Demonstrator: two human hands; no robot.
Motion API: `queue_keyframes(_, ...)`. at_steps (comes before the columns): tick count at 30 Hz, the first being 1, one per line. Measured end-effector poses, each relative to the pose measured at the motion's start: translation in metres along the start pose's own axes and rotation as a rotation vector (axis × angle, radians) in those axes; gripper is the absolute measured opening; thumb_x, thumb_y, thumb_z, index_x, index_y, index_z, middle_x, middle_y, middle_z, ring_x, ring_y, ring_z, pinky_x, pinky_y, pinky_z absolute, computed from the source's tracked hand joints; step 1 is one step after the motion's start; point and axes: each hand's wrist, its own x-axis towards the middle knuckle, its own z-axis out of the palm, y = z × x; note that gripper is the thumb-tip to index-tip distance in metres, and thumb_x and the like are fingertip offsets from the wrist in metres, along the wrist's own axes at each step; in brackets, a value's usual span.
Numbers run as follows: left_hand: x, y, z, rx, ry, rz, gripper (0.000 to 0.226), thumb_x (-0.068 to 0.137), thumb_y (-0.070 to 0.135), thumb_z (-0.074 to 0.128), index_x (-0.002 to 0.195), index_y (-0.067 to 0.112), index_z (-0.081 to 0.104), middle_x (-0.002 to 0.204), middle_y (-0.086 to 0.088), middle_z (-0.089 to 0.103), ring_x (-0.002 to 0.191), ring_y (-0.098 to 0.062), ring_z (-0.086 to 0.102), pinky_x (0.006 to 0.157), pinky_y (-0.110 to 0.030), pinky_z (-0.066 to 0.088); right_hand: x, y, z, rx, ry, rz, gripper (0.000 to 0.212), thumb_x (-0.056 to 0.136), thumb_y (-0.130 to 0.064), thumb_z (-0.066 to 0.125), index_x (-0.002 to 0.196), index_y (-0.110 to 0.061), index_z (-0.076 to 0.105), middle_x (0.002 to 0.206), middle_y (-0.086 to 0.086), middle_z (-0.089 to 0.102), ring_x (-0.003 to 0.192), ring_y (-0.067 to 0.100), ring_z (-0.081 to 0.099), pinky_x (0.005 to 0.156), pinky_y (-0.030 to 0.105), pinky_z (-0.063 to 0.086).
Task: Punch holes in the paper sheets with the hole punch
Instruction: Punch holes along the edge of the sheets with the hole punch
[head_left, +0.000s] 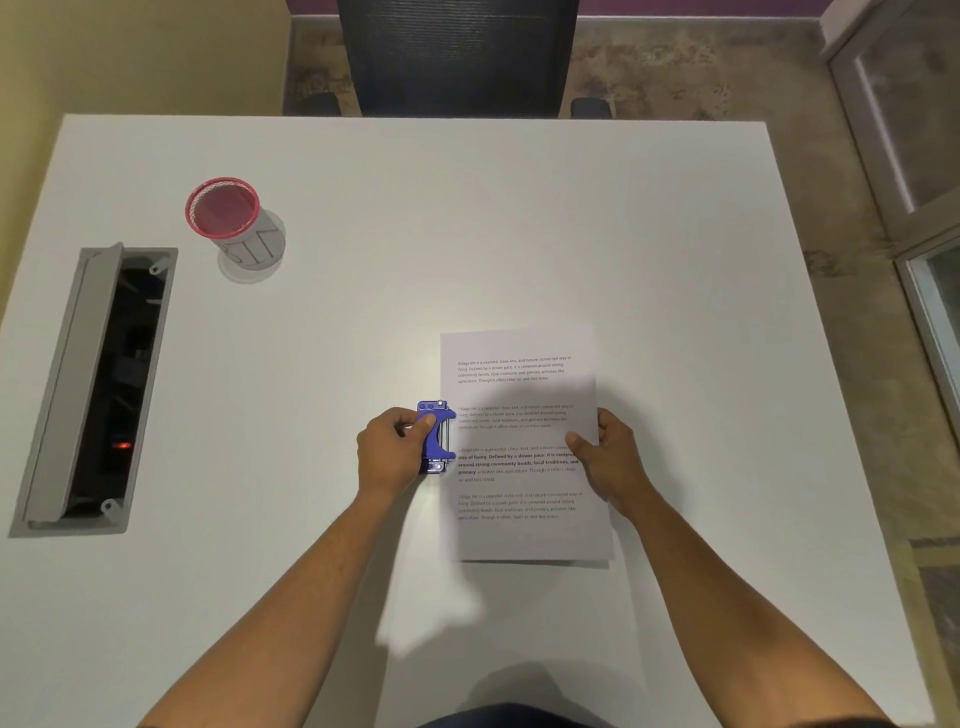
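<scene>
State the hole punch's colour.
Blue, with metal parts; the hole punch shows in the head view.

A blue hole punch (436, 437) sits against the left edge of flat printed paper sheets (522, 447).

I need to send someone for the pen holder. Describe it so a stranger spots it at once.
Start at the white desk and go to its far left, just beyond the open grey cable box sunk into the top. The pen holder stands there alone: a round mesh cup with a red rim, the only red thing here.
</scene>
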Motion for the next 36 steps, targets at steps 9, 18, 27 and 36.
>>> queue_keyframes(9, 0.001, 0.001, -0.002, 0.001, 0.001, -0.005, 0.015, 0.085, 0.025, 0.073, 0.082, 0.011, 0.067, 0.077, 0.0, 0.067, 0.066, -0.006, 0.06, 0.057, -0.014, 0.042, 0.002, 0.003, 0.011, 0.025, -0.012, 0.046, 0.026, 0.093, -0.004, 0.062, 0.117, -0.015, 0.06, 0.11, 0.003, 0.07, 0.095, 0.017, 0.07, 0.073, 0.027, 0.059)
queue_keyframes(18, 0.003, -0.001, -0.004, -0.057, 0.0, -0.027, 0.018, 0.079, 0.024, 0.079, 0.083, 0.009, 0.069, 0.075, 0.002, 0.067, 0.066, -0.005, 0.061, 0.056, -0.014, 0.043, 0.001, 0.004, 0.017, -0.007, -0.023, 0.061, 0.027, 0.095, -0.006, 0.056, 0.11, -0.028, 0.062, 0.108, -0.004, 0.072, 0.095, 0.015, 0.071, 0.071, 0.026, 0.059)
queue_keyframes(27, 0.008, 0.0, -0.006, -0.056, -0.036, -0.05, 0.019, 0.077, 0.021, 0.081, 0.079, 0.007, 0.068, 0.069, 0.0, 0.065, 0.06, -0.01, 0.057, 0.056, -0.017, 0.043, 0.006, 0.008, 0.02, -0.036, -0.037, 0.095, 0.028, 0.098, -0.019, 0.053, 0.125, -0.02, 0.054, 0.122, 0.001, 0.068, 0.109, 0.023, 0.067, 0.094, 0.051, 0.054)
queue_keyframes(36, 0.02, -0.001, -0.014, 0.006, -0.086, -0.138, 0.03, 0.072, 0.029, 0.084, 0.072, 0.005, 0.067, 0.06, -0.001, 0.064, 0.049, -0.011, 0.052, 0.047, -0.019, 0.041, 0.005, 0.006, 0.022, -0.12, -0.019, 0.111, 0.029, 0.099, -0.02, 0.052, 0.128, -0.021, 0.051, 0.123, 0.001, 0.066, 0.109, 0.023, 0.066, 0.092, 0.048, 0.056)
